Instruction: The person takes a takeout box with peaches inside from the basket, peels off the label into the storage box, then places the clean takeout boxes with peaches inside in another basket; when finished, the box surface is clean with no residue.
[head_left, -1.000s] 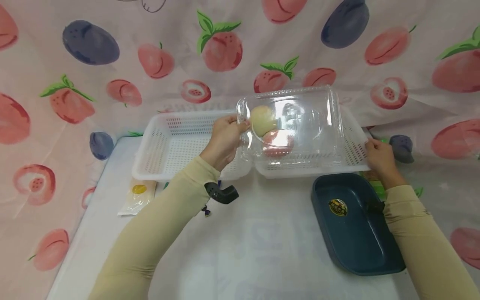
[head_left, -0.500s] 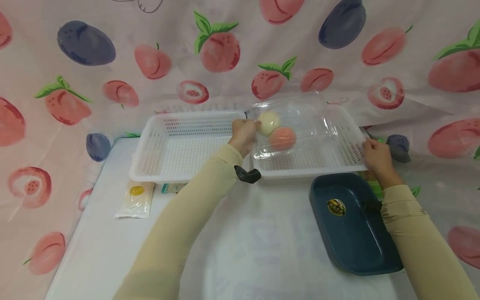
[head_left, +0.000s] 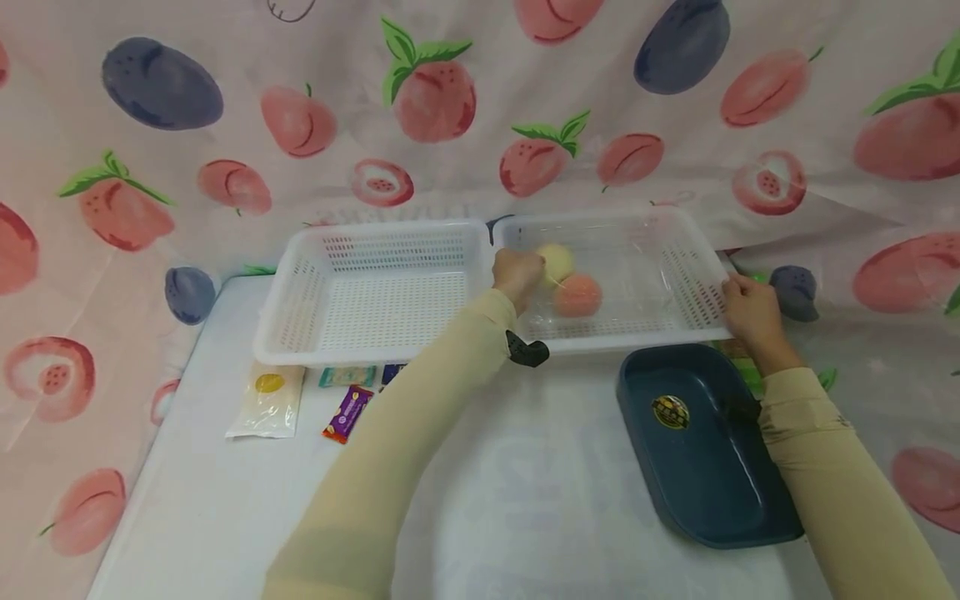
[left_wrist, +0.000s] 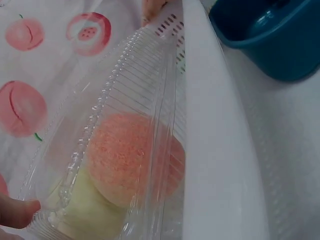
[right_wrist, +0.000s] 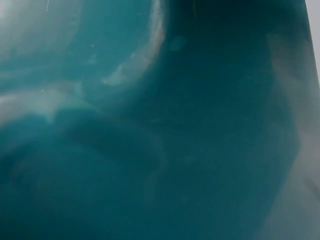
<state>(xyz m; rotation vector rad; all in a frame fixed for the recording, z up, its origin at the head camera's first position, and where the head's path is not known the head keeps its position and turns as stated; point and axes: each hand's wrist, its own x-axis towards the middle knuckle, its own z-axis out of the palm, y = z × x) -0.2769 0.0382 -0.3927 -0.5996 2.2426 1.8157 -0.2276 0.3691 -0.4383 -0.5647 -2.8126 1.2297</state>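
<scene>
In the head view my left hand (head_left: 519, 275) pinches the left edge of a clear plastic clamshell box (head_left: 626, 258), low inside the right white basket (head_left: 600, 343). Two round, food-like pieces show in the box, one pale yellow (head_left: 557, 262) and one rough-surfaced peach-orange (head_left: 577, 296). The left wrist view has my thumb (left_wrist: 19, 212) on the corner of the box, close to the yellow piece (left_wrist: 92, 212). My right hand (head_left: 753, 312) grips the right end of the basket's rim. Only the blurred dark blue pan (right_wrist: 210, 140) fills the right wrist view.
Another white basket (head_left: 397, 312) adjoins on the left. Before it lie a white packet (head_left: 270, 400), a teal packet (head_left: 347, 377) and a purple snack bar (head_left: 348, 413). The deep blue pan (head_left: 701, 467) stands front right, under my right forearm. A fruit-print cloth (head_left: 450, 183) hangs behind.
My left hand has lowered the clear box from above the right basket down into it, shifting slightly right. The snack bar has come into view. My right hand stays on the rim.
</scene>
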